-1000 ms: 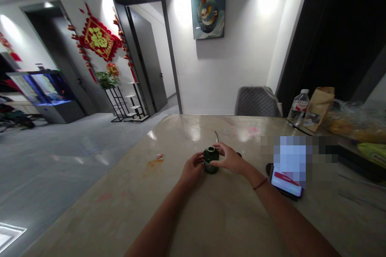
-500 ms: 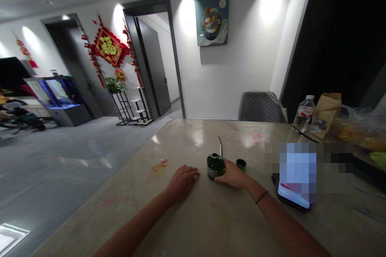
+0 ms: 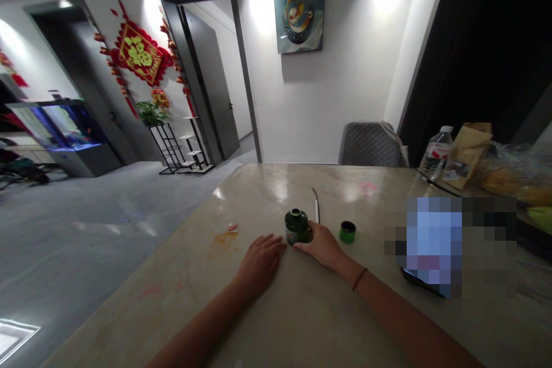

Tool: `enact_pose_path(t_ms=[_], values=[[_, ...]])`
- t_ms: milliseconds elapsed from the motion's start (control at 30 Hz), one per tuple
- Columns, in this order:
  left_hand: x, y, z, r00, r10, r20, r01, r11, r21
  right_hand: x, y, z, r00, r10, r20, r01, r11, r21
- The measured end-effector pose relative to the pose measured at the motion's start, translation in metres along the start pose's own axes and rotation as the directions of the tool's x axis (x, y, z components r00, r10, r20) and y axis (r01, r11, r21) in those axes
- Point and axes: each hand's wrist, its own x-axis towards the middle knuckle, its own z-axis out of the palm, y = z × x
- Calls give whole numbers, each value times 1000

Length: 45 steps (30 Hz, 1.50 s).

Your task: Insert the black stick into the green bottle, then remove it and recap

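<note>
A small dark green jar (image 3: pixel 296 226) with an open mouth stands on the beige marble table (image 3: pixel 302 310). My right hand (image 3: pixel 321 245) is wrapped round its right side and base. My left hand (image 3: pixel 260 261) lies flat on the table just left of the jar, fingers stretched out, holding nothing. The jar's green lid (image 3: pixel 347 232) rests on the table to the right of my right hand. A thin white stick with a dark tip (image 3: pixel 317 207) lies just behind the jar.
A phone (image 3: pixel 425 282) lies at the right under a blurred patch. A water bottle (image 3: pixel 435 153), a brown paper bag (image 3: pixel 466 146) and plastic bags stand at the far right. A grey chair (image 3: pixel 368 145) is behind the table. An orange stain (image 3: pixel 222 237) marks the table's left side.
My left hand has let go of the jar and come down flat on the table. My right hand dropped from the jar's mouth to its side. The lid now shows to the right.
</note>
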Motion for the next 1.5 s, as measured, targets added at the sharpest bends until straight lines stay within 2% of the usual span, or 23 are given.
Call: enact_pose_path(t_ms=[133,200,300,367,400,467,533,667,800,1033,1233,1367,1500], values=[[0,2,-1,999,-43,-21,41,998,-55,1,3,2,999,42,0,-42,997,-63],[0,4,-2,998,-56,-26,53,994,-95,0,5,1,1000,20,-4,-21,997,-71],[0,5,-4,997,-62,-35,57,987,-150,-1,7,-5,998,-40,43,40,999,2],[0,5,-5,996,-75,-43,66,981,-181,2,7,-11,999,-14,47,12,999,36],[-1,5,-5,995,-82,-49,71,978,-198,3,7,-14,1000,24,9,-24,1000,13],[-1,6,-5,994,-96,-56,81,972,-221,6,8,-17,989,86,-117,-99,989,-111],[-1,6,-5,993,-103,-55,89,973,-213,7,10,-17,975,89,-203,-145,949,-280],[-1,5,-4,994,-94,-47,85,984,-159,5,16,-10,984,72,-165,-153,817,-557],[-1,3,-4,997,-68,-36,63,991,-118,3,15,-6,993,5,-116,-80,754,-652],[-1,2,-4,999,-33,-33,30,995,-96,3,5,-12,996,30,-84,-77,762,-643],[-2,2,-3,999,-20,-43,19,1000,-22,9,9,-19,980,23,-200,-127,840,-528],[-2,3,-6,999,-14,-36,13,1000,-10,21,-9,-43,930,-83,-359,-82,903,-422],[-1,6,-8,999,-13,-37,12,1000,-14,34,-38,-66,861,-169,-480,61,971,-231]])
